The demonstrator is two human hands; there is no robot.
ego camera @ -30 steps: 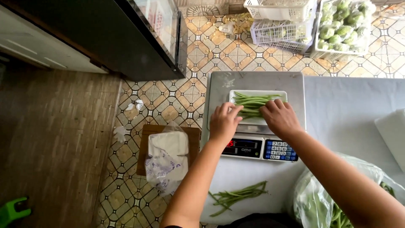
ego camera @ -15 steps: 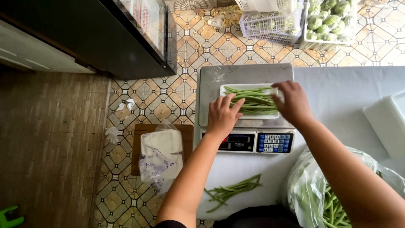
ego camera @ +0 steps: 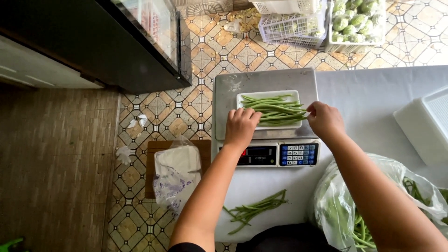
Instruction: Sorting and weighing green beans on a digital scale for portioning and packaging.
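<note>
Green beans (ego camera: 275, 110) lie lengthwise in a white foam tray (ego camera: 244, 97), tray centred on the steel platform of the digital scale (ego camera: 266, 84) so the full load sits on the pan. Left hand (ego camera: 241, 127) at the tray's left-front edge, fingers (ego camera: 246, 114) curled down onto tray rim and bean ends; looks like it steadies the tray, though I cannot tell if it grips anything. Right hand (ego camera: 325, 120) at the right end of the bundle, fingers closed around the bean tips, probably squaring them inside the tray. Scale's display and keypad face the person. Loose bunch of beans (ego camera: 254, 212) lies on the white bench (ego camera: 373, 93) near the person, apart from the scale. Open clear bag of beans (ego camera: 354, 210) just right of it, under the right forearm. Produce crates (ego camera: 322, 21) on the tiled floor beyond.
</note>
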